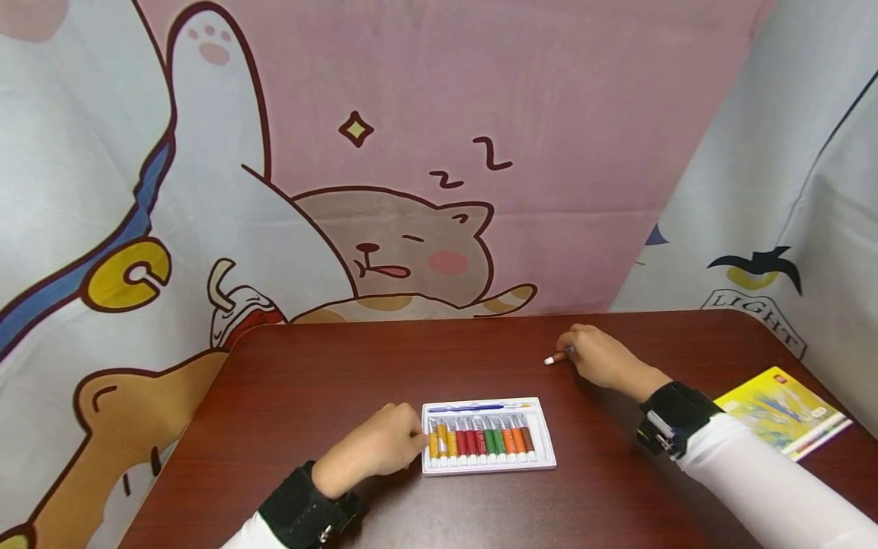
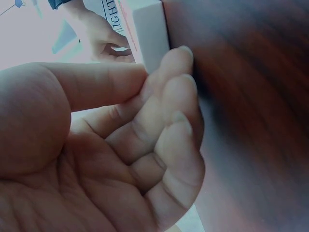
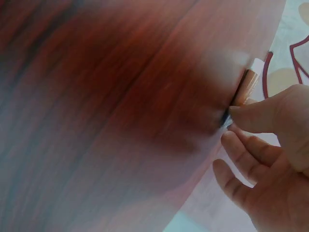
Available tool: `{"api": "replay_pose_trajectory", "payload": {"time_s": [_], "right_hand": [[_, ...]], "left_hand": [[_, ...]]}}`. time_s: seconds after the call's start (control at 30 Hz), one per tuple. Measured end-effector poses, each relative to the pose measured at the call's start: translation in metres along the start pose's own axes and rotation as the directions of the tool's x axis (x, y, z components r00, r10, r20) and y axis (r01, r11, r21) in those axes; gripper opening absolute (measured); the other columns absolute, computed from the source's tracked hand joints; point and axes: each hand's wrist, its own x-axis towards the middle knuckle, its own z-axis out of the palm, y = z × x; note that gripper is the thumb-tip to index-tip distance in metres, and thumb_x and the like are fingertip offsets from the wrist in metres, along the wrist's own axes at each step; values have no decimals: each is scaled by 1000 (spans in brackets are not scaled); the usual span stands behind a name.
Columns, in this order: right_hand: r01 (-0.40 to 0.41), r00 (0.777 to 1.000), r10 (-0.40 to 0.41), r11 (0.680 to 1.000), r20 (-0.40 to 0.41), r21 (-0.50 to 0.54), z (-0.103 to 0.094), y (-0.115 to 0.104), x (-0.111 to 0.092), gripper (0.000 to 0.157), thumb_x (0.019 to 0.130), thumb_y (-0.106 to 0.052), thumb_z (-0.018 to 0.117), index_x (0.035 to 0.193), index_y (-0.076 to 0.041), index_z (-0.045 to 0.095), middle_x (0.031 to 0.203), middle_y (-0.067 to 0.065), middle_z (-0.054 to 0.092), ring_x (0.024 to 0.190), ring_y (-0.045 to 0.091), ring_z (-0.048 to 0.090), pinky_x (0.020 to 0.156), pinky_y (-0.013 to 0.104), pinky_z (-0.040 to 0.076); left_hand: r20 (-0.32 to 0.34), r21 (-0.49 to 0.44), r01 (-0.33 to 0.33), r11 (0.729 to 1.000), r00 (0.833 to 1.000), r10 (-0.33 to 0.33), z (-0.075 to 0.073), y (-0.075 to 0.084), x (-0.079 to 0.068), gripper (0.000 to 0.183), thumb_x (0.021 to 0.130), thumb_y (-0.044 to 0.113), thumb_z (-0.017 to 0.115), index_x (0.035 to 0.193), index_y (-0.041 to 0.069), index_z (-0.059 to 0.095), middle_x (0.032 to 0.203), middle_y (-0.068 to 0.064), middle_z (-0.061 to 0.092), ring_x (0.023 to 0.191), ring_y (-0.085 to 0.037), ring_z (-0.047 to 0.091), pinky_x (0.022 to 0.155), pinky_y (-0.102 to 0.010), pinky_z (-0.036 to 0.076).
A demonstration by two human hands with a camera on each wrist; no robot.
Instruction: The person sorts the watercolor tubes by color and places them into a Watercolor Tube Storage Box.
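A white tray [image 1: 545,446] on the table holds a row of paint tubes [image 1: 480,442], running from yellow through red and green to orange and brown, with a thin blue-handled brush [image 1: 473,409] above them. At the tray's left edge, my left hand [image 1: 386,441] pinches its rim between thumb and curled fingers; the white side [image 2: 150,36] shows beside the fingertips in the left wrist view. Farther back and to the right, my right hand [image 1: 600,357] pinches the end of a brown paint tube [image 3: 246,87]. Its white cap [image 1: 549,361] points left, and the tube lies at the tabletop.
A yellow booklet or flat box [image 1: 782,412] lies at the right of the dark wooden table [image 1: 329,366], partly behind my right forearm. Behind the table hangs a cloth [image 1: 549,114] printed with cartoon animals. Both wrists wear black bands.
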Motion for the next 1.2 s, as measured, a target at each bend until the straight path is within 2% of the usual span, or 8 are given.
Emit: {"api": "replay_pose_trajectory", "payload": {"time_s": [0.13,0.27,0.4,0.5,0.6,0.8,1.07,1.2], "right_hand": [[-112,993,112,994,-46,-11,-4,5,-2,16,78,3,60,90,-3,68,87,11,64,78,23,57,70,46,51],[-292,955,291,957,-61,-1,-7,0,-1,10,83,-15,62,81,-6,66,73,7,62,63,22,55,53,43,46],[-415,910,415,910,10,-4,-7,-11,4,37,86,-38,62,58,-13,59,54,0,49,50,19,46,40,34,33],[-467,882,468,884,59,-31,-6,-18,7,49,82,-51,62,49,-16,54,50,0,45,48,20,45,38,33,30],[-476,875,477,879,85,-32,-5,-22,8,47,80,-50,67,49,-16,56,51,1,48,49,20,47,38,33,31],[-427,900,424,904,96,11,-7,-21,6,29,77,-31,72,55,-15,60,51,0,52,49,18,45,38,31,31],[-430,900,423,902,106,42,-10,-22,2,30,80,-27,66,54,-16,57,51,-1,47,49,17,44,40,31,29],[-432,901,422,896,104,105,-12,-26,-2,28,81,-29,65,56,-15,59,53,-2,53,48,16,45,40,29,30]], "left_hand": [[-2,5,-1,1000,1000,1,0,0,0,41,90,20,59,49,18,58,40,10,48,38,-6,43,38,-21,32],[5,1,6,1000,1000,-6,0,0,0,43,91,20,59,48,17,58,40,10,48,38,-6,42,38,-21,31],[13,-6,12,1000,1000,-12,0,-1,0,42,91,20,59,49,17,58,41,9,48,38,-7,41,38,-22,31],[15,-10,12,1000,1000,-12,0,-1,0,41,91,19,59,50,18,59,40,9,48,38,-7,42,38,-21,31],[13,-10,10,1000,1000,-10,0,-1,0,40,91,19,59,50,18,60,40,9,48,38,-7,43,38,-21,31],[13,-12,15,1000,1000,-15,0,0,0,40,91,19,59,51,18,60,40,9,49,38,-7,43,38,-22,32],[12,-16,19,1000,1000,-19,0,0,-1,41,91,19,58,50,17,59,40,9,48,38,-7,42,38,-21,31],[12,-12,15,1000,1000,-15,0,0,0,41,91,19,59,50,18,59,40,9,48,38,-7,43,38,-21,32]]}}
